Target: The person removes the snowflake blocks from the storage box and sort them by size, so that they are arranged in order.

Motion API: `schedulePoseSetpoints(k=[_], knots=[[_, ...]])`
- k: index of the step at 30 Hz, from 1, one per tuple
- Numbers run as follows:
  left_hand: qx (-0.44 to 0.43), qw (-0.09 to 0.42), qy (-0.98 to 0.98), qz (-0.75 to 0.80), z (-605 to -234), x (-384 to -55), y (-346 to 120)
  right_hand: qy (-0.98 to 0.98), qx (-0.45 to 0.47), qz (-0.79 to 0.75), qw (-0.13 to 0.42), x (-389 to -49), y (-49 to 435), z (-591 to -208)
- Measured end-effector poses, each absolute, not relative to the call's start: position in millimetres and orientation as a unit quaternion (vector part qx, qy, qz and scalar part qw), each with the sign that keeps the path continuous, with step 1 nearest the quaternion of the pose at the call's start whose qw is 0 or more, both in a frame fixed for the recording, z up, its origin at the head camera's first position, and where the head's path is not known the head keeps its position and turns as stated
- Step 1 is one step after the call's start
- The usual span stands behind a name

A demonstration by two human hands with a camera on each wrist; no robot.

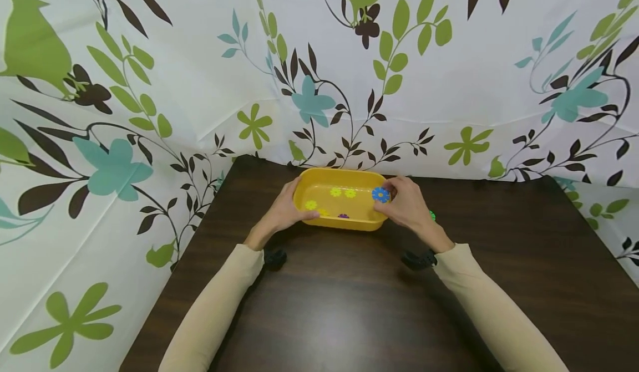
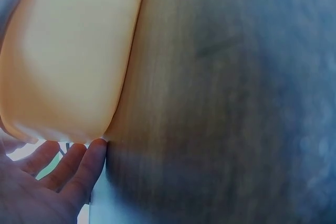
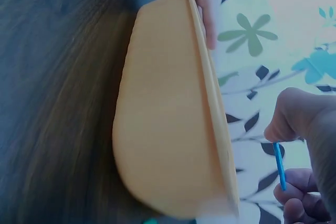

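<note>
A yellow plastic tray (image 1: 344,224) stands near the far edge of the table. My left hand (image 1: 285,210) grips its left end, thumb over the near rim; in the left wrist view the fingertips (image 2: 95,153) press against the tray's end wall. Over the tray's right end, my right hand (image 1: 408,207) pinches a blue flower-shaped disc (image 1: 381,194) between thumb and fingers. That disc appears edge-on as a thin blue strip (image 3: 280,166) in the right wrist view. Several small yellow flower pieces (image 1: 335,192) and a purple one (image 1: 343,215) lie inside the tray.
Partly hidden behind the right wrist is a green piece (image 1: 432,215) on the dark wooden table (image 1: 329,305). A white curtain (image 1: 189,56) printed with leaves, flowers and birds hangs behind and to the left. Dark wrist straps with cameras (image 1: 419,260) sit on both wrists.
</note>
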State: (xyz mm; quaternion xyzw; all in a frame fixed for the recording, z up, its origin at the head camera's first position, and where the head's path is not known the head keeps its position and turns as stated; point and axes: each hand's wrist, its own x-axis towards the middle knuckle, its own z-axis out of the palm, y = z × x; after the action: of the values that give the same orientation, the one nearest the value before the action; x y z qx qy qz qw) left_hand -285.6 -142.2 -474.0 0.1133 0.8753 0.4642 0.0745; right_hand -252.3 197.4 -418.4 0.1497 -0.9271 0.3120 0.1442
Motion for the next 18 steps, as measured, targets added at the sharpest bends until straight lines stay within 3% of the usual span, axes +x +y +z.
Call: schedulePoseSetpoints(k=[18], knots=[[0.118, 0.075, 0.879, 0.457, -473.5, -285.1, -143.2, -0.936, 0.088, 0.292, 0.175, -225.6, 279.0, -435.4]])
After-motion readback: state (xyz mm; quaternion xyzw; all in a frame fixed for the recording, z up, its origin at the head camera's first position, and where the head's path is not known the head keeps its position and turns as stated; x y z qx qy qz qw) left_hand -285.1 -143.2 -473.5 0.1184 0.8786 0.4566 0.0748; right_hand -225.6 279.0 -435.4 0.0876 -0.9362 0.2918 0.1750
